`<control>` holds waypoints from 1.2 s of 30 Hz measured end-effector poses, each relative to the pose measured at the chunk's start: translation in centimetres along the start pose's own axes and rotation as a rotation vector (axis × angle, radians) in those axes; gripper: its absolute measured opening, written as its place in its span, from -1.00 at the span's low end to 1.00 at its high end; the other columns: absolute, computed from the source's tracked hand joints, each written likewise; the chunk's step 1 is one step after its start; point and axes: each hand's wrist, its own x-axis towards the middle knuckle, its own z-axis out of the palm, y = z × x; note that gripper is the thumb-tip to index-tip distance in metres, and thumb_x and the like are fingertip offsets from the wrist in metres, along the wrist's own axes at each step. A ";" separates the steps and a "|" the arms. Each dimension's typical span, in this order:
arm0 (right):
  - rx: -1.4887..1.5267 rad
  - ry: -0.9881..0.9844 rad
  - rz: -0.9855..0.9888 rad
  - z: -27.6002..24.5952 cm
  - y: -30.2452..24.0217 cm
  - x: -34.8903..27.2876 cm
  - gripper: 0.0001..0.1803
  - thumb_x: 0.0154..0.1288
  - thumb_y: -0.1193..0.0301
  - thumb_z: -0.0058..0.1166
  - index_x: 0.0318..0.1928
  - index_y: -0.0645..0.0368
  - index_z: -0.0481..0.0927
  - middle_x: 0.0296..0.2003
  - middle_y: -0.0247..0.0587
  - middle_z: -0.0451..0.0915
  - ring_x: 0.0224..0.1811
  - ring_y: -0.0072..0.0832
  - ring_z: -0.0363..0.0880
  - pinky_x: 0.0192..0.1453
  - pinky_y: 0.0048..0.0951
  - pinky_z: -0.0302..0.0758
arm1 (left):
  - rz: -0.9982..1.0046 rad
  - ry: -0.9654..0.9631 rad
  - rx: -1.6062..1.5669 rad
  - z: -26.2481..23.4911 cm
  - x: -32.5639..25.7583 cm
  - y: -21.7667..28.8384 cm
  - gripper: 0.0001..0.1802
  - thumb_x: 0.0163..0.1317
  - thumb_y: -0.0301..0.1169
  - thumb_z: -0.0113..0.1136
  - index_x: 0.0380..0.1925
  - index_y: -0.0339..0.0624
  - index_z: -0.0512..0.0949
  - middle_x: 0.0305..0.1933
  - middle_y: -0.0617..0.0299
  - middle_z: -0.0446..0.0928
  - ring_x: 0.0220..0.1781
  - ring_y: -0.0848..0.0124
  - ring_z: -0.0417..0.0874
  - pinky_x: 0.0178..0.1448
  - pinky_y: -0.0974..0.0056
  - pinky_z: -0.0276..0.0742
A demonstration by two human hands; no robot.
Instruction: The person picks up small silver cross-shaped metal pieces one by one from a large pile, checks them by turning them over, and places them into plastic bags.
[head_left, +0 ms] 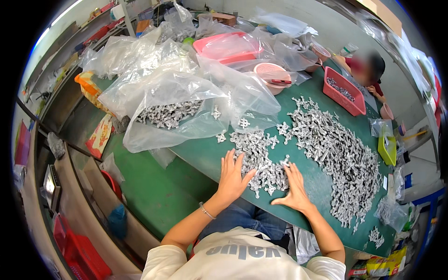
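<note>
Small silvery metal parts with several lobes lie in a heap (256, 154) on the green tabletop (198, 154) in front of me. My left hand (231, 177) is at the heap's left edge, fingers stretched out and touching the parts. On the opposite side, my right hand (295, 191) lies with its thumb and fingers spread, fingertips against the heap's right edge. Neither hand grips anything. A clear plastic bag (163, 133) lies to the left with more of the parts (170, 114) inside its mouth. Farther right spreads a much larger pile of the same parts (336, 158).
A pink basket (359, 107) with parts stands at the far right, near another person (368, 67). A round pink basket (272, 74) bears a red object (281, 82). Clear bags cover a pink tub (228, 44) at the back. A yellow-green bin (387, 150) sits at the right edge.
</note>
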 end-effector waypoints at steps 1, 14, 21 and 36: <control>0.017 0.020 -0.018 0.3 -0.4 0.2 0.30 -0.51 -0.06 0.42 0.27 0.23 0.02 0.25 0.15 0.03 0.34 0.00 -0.11 0.34 -0.07 -0.11 | 0.007 -0.022 0.008 0.3 -0.1 0.3 -0.33 0.11 -0.17 0.15 0.09 -0.39 0.20 0.21 -0.28 0.03 0.26 -0.15 0.04 0.29 -0.04 0.00; 0.341 0.261 -0.105 0.8 -1.4 0.9 0.07 -0.41 0.25 0.46 0.20 0.24 0.16 0.21 0.08 0.14 0.29 -0.03 0.05 0.29 -0.20 0.13 | -0.095 0.227 -0.330 3.5 -2.5 3.7 -0.23 -0.11 -0.51 0.32 0.14 -0.30 0.16 0.21 -0.09 0.07 0.27 0.15 0.15 0.31 0.17 0.08; 0.358 0.189 -0.078 1.1 -0.8 1.0 0.18 -0.47 0.16 0.49 0.23 0.25 0.11 0.24 0.06 0.11 0.30 -0.12 0.09 0.32 -0.25 0.11 | -0.166 0.360 -0.856 4.9 -1.7 2.3 -0.28 -0.06 -0.66 0.23 0.16 -0.39 0.16 0.13 0.02 0.27 0.21 0.31 0.28 0.31 0.29 0.12; 0.399 0.262 -0.138 2.1 -1.2 1.3 -0.31 -0.25 0.36 0.38 0.00 0.24 0.44 0.18 0.04 0.25 0.17 -0.10 0.30 0.19 -0.26 0.28 | -0.217 0.139 -0.898 3.6 -0.1 3.6 -0.38 -0.02 -0.65 0.21 0.09 -0.45 0.24 0.03 0.08 0.35 0.05 0.46 0.37 -0.08 0.48 0.45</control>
